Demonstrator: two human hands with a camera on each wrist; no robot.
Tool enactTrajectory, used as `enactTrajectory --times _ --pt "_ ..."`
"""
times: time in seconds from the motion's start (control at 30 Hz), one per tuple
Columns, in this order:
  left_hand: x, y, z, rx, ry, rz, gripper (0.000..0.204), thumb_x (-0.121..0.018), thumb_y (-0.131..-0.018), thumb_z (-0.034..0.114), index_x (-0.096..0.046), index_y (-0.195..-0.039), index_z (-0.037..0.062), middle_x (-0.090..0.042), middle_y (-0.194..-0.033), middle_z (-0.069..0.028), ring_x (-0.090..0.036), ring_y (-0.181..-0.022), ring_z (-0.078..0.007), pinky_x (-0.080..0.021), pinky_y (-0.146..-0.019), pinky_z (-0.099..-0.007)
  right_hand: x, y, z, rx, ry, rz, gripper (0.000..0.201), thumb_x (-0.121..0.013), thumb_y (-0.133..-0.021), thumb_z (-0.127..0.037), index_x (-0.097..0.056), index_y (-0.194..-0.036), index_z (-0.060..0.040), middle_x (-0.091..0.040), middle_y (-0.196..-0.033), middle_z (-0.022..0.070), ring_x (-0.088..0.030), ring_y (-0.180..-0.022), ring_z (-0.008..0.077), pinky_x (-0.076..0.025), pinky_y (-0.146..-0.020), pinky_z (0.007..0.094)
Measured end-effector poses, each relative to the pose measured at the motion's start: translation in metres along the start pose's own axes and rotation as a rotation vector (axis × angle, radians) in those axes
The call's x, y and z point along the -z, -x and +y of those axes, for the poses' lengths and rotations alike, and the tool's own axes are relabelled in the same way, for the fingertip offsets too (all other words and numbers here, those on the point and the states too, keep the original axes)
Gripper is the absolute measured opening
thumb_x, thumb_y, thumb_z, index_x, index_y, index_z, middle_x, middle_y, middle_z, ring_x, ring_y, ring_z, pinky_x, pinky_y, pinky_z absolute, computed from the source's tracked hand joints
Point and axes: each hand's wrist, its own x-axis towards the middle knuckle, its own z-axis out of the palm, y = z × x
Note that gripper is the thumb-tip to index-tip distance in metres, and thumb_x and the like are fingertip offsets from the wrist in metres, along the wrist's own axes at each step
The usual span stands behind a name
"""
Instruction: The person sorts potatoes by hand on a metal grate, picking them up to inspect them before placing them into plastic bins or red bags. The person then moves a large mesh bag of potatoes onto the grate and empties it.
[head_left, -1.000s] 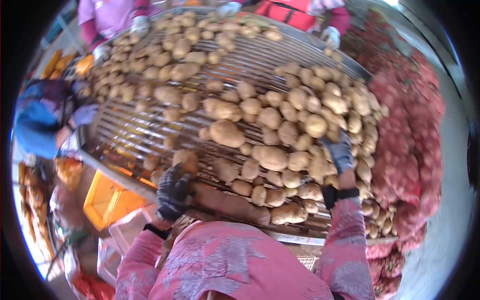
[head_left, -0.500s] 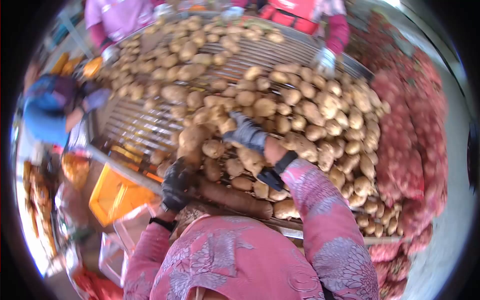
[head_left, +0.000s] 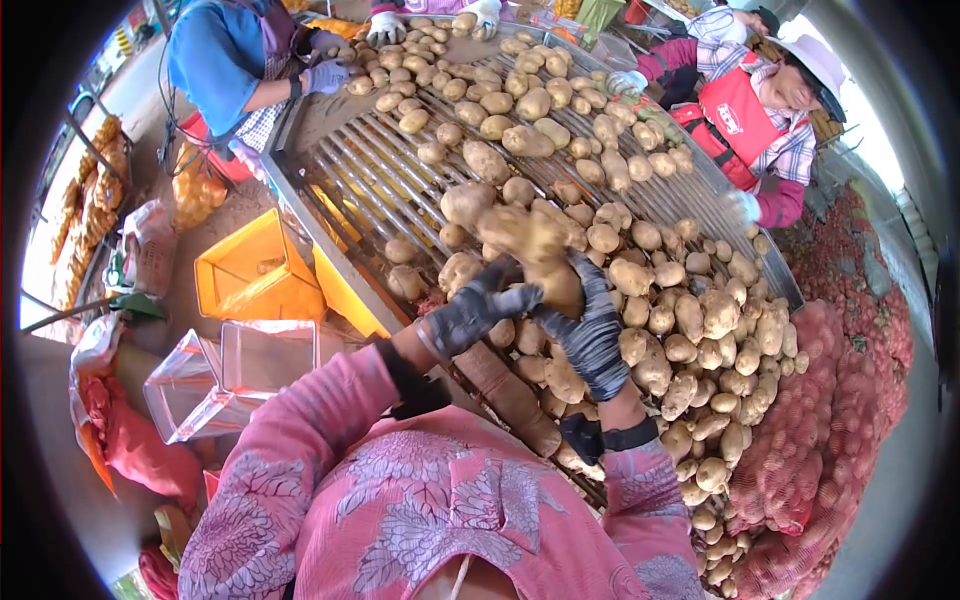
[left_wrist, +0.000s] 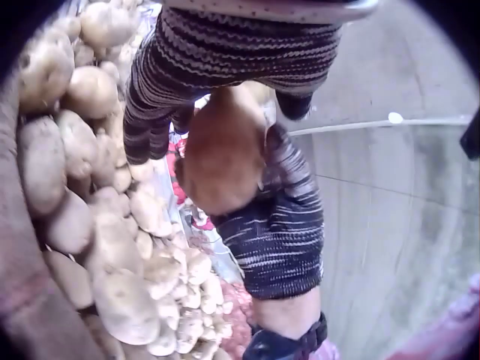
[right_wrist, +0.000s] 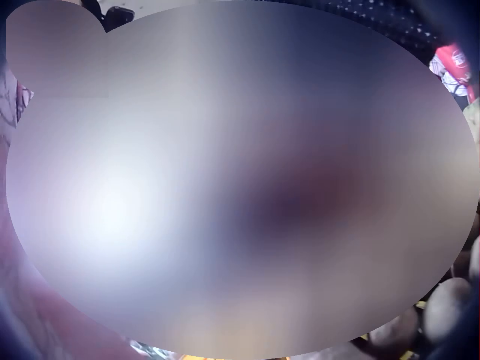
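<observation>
A large knobby potato (head_left: pixel 527 238), blurred in the head view, is held between both gloved hands above the slatted sorting table (head_left: pixel 350 165). My right hand (head_left: pixel 590 335) grips its near end, fingers and thumb bent about it. From the other side my left hand (head_left: pixel 478 308) has its fingers and thumb around the same potato. In the left wrist view the potato (left_wrist: pixel 223 154) shows between the left hand (left_wrist: pixel 232 60) above and the right hand (left_wrist: pixel 277 225) below. A smooth blur covers most of the right wrist view, hiding the hands there.
Heaped potatoes (head_left: pixel 700 330) cover the table's right side. A brown padded roll (head_left: pixel 510 395) lines the near edge. Yellow crates (head_left: pixel 255 270) stand at left, red mesh sacks (head_left: pixel 800 400) at right. A person in blue (head_left: pixel 215 65) and one in a red vest (head_left: pixel 735 120) work around it.
The head view has turned and shifted. My right hand reached from the right-hand heap to the middle, and now holds a potato together with my left hand, which has come off the near-edge area.
</observation>
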Motion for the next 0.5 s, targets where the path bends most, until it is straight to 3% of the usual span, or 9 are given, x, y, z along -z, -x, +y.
enactTrajectory --times 0.07,0.13,0.17,0.2,0.23,0.3,0.33,0.4,0.5 --pt "0.013 -0.015 -0.019 0.176 0.239 0.085 0.042 -0.064 -0.084 0.034 -0.055 -0.109 0.0016 -0.062 -0.096 -0.0074 -0.06 -0.084 -0.0185 -0.05 -0.077 -0.0274 -0.006 0.012 -0.019 0.169 0.116 -0.045 0.076 -0.08 -0.065 -0.021 -0.043 -0.129 -0.0026 -0.05 -0.121 0.0142 -0.049 -0.112 0.026 -0.04 -0.096 0.0367" --pt "0.022 -0.015 -0.003 0.299 0.684 0.143 0.04 -0.066 -0.082 0.036 -0.057 -0.102 0.0034 -0.063 -0.086 -0.0074 -0.063 -0.07 -0.0186 -0.053 -0.07 -0.0274 0.006 0.027 -0.031 -0.081 -0.471 -0.101 0.07 -0.077 -0.069 -0.018 -0.043 -0.128 -0.0026 -0.048 -0.123 0.0119 -0.047 -0.115 0.0253 -0.041 -0.096 0.036" --pt "0.039 -0.014 -0.006 0.368 0.793 0.087 0.04 -0.067 -0.08 0.036 -0.058 -0.101 0.0025 -0.064 -0.085 -0.0102 -0.064 -0.07 -0.0215 -0.055 -0.069 -0.032 0.019 0.036 -0.027 -0.14 -0.355 0.001 0.069 -0.077 -0.07 -0.017 -0.043 -0.128 -0.003 -0.048 -0.124 0.0125 -0.046 -0.116 0.0255 -0.04 -0.097 0.0362" --pt "0.048 -0.008 -0.004 0.336 0.774 0.193 0.043 -0.065 -0.081 0.037 -0.057 -0.102 0.0004 -0.064 -0.086 -0.0131 -0.064 -0.073 -0.0253 -0.055 -0.068 -0.0364 0.036 0.045 -0.019 -0.201 -0.238 0.091 0.069 -0.077 -0.07 -0.017 -0.042 -0.129 -0.0035 -0.048 -0.125 0.0131 -0.046 -0.116 0.0257 -0.04 -0.098 0.0365" --pt "0.06 -0.001 0.0 0.364 0.789 0.166 0.046 -0.064 -0.081 0.039 -0.057 -0.102 -0.0008 -0.064 -0.087 -0.0141 -0.065 -0.074 -0.027 -0.055 -0.069 -0.038 0.054 0.064 0.014 -0.182 0.083 0.124 0.071 -0.077 -0.069 -0.016 -0.041 -0.129 -0.0042 -0.047 -0.125 0.0146 -0.046 -0.115 0.0273 -0.04 -0.098 0.0378" --pt "0.093 0.01 -0.001 0.387 0.858 0.092 0.051 -0.062 -0.081 0.044 -0.056 -0.102 -0.0024 -0.064 -0.088 -0.0159 -0.064 -0.076 -0.0299 -0.055 -0.07 -0.0409 0.061 0.108 0.061 -0.215 0.444 0.093 0.079 -0.079 -0.066 -0.023 -0.038 -0.132 -0.0058 -0.046 -0.126 0.0173 -0.046 -0.115 0.0307 -0.038 -0.099 0.041" --pt "0.108 0.015 -0.006 0.393 0.909 0.045 0.054 -0.061 -0.081 0.046 -0.055 -0.103 -0.0027 -0.064 -0.089 -0.0167 -0.064 -0.076 -0.0311 -0.055 -0.07 -0.0421 0.055 0.133 0.062 -0.277 0.478 0.04 0.084 -0.08 -0.064 -0.029 -0.037 -0.133 -0.0066 -0.046 -0.127 0.0185 -0.045 -0.116 0.0326 -0.036 -0.1 0.0429" --pt "0.12 0.025 -0.008 0.291 0.943 0.054 0.054 -0.064 -0.078 0.045 -0.054 -0.107 0.0008 -0.064 -0.092 -0.0156 -0.065 -0.077 -0.0307 -0.054 -0.072 -0.0428 0.041 0.143 0.042 -0.304 0.935 -0.171 0.094 -0.078 -0.059 -0.044 -0.036 -0.134 -0.0076 -0.044 -0.127 0.0193 -0.041 -0.119 0.0373 -0.032 -0.101 0.0488" --pt "0.146 0.031 -0.02 0.298 0.88 0.115 0.054 -0.066 -0.076 0.041 -0.054 -0.109 0.0004 -0.064 -0.093 -0.0155 -0.064 -0.08 -0.0308 -0.054 -0.074 -0.0432 0.012 0.12 0.027 -0.463 1.076 -0.219 0.099 -0.077 -0.057 -0.049 -0.033 -0.136 -0.0106 -0.043 -0.13 0.0183 -0.038 -0.119 0.0418 -0.028 -0.098 0.0573"
